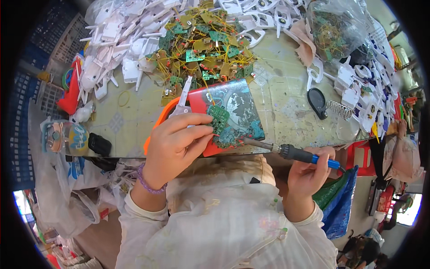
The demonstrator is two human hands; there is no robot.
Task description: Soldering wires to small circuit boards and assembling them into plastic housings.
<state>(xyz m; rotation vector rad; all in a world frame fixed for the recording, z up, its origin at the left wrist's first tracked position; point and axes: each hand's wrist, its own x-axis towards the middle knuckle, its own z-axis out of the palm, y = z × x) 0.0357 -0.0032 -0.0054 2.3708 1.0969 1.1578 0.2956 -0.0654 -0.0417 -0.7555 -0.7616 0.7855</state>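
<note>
A small green circuit board (218, 119) is pinched between the fingertips of my left hand (177, 143), tilted over a worn, dark-stained board with red edges (244, 105). Thin wires run up from its top. My right hand (311, 172) grips a soldering iron (295, 154) by its blue and black handle. The iron's tip points left, just below and right of the circuit board, close over the stained surface; whether it touches cannot be made out. Beside my left fingers lies a white plastic piece with a long stem (182, 98), over an orange curved edge (156, 121).
A heap of wired circuit boards (204, 49) covers the table's far middle. White plastic housings (112, 56) pile up far left and right. At right are a clear bag of boards (333, 31), a black oval piece (316, 102) and a spring (339, 109); a jar (74, 136) stands left.
</note>
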